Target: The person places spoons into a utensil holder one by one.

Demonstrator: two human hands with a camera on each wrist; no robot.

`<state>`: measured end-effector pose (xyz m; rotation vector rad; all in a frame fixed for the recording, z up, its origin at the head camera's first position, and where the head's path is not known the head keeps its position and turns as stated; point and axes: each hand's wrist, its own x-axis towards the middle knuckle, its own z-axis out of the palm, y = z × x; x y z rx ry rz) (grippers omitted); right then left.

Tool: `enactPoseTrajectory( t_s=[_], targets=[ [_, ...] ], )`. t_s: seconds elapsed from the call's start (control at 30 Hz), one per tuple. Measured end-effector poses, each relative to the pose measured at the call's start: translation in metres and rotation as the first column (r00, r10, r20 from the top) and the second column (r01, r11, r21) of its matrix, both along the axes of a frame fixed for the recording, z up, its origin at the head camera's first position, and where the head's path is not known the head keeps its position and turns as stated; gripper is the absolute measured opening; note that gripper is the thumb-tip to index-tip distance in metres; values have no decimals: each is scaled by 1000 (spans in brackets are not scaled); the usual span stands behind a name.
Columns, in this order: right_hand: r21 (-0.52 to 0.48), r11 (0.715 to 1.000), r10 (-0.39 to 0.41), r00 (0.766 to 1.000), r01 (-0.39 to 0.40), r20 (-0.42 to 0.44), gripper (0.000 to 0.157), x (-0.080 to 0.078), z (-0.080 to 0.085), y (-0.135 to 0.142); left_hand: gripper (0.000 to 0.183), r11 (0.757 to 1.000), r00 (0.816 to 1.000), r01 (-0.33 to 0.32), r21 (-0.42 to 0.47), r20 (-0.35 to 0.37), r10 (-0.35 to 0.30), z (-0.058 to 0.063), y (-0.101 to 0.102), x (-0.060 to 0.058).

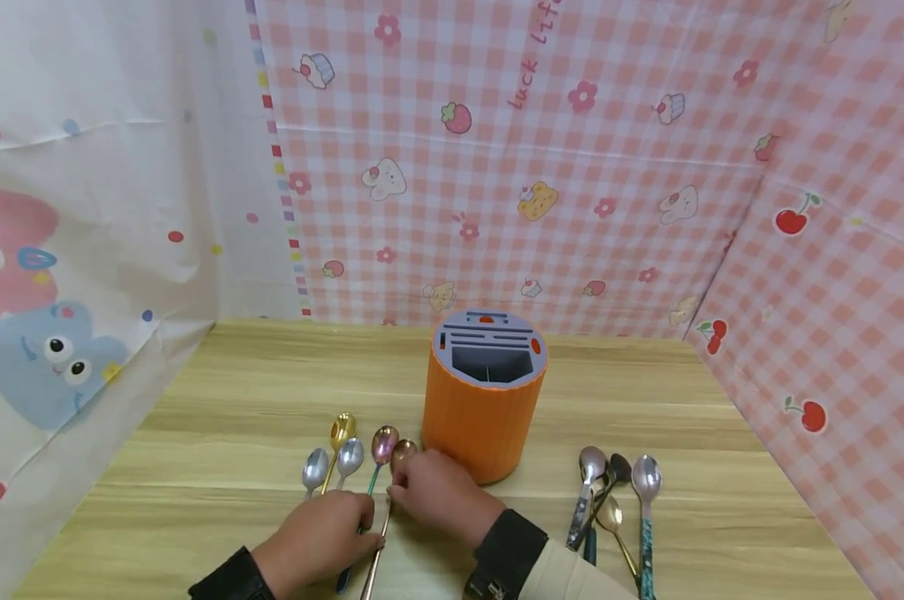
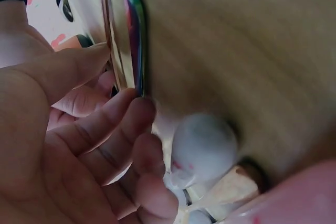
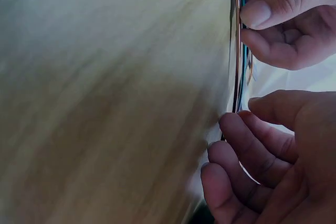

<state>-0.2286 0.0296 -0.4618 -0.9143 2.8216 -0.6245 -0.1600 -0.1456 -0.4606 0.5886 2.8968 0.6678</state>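
Note:
A copper-coloured spoon (image 1: 403, 451) lies on the table with its bowl away from me. My right hand (image 1: 446, 497) pinches its neck just below the bowl. Lower down, the thumb and fingers of my left hand (image 1: 322, 533) pinch its handle. Beside it on the left lies a spoon with a pink bowl and green-blue iridescent handle (image 2: 136, 40), passing under my left hand. Further left are a gold spoon (image 1: 342, 431) and two silver spoons, one of them (image 1: 315, 468) outermost; my left hand hides their handles.
An orange cylindrical holder (image 1: 481, 425) with a grey slotted top stands just beyond my right hand. To the right lie several more spoons, including a silver one with a patterned teal handle (image 1: 646, 525). Printed cloths (image 1: 496, 208) hang around the wooden table (image 1: 309, 367).

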Motion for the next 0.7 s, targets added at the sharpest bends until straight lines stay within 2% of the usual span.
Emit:
enactPoseTrajectory(
  t_s=[0.13, 0.27, 0.53, 0.7],
  targets=[
    [-6, 1000, -27, 999, 27, -17, 27, 0, -1, -1, 33, 1000, 999, -2, -4, -44, 2, -2, 3, 1],
    [20, 999, -44, 999, 44, -27, 34, 1, -1, -4, 35, 1000, 999, 2, -1, -47, -3, -4, 7, 2],
    [75, 994, -80, 996, 82, -26, 42, 3, -4, -8, 24, 999, 994, 1, -37, -112, -5, -8, 16, 3],
    [85, 991, -109, 994, 108, 8, 46, 3, -6, -10, 17, 998, 993, -30, -56, -116, 23, -10, 19, 3]
  ],
)
